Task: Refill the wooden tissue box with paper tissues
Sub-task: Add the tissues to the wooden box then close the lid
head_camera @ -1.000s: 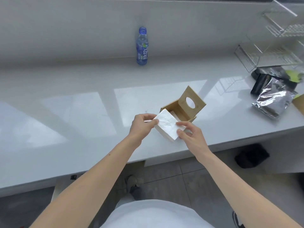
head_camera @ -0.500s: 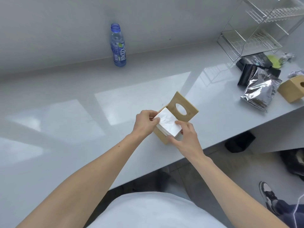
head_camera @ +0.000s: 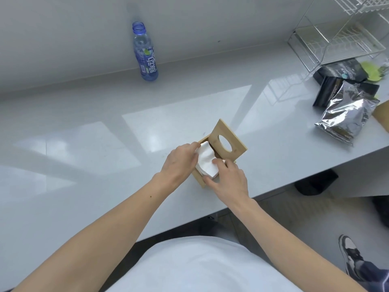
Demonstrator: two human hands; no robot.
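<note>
The wooden tissue box stands near the counter's front edge, its lid with an oval hole tipped up and back. A white stack of paper tissues sits partly down inside the open box, bowed in the middle. My left hand grips the stack's left side at the box's far corner. My right hand presses the stack's right side, thumb against the box's near wall. The box's inside is mostly hidden by the tissues and hands.
A blue drink bottle without a cap stands by the back wall. At the right lie silver and black foil bags, a wire rack and a second wooden box at the frame edge. The white counter's edge runs close by.
The tissue stack has gone from above the box down into its opening, both hands following it. The camera has moved closer and shifted left.
</note>
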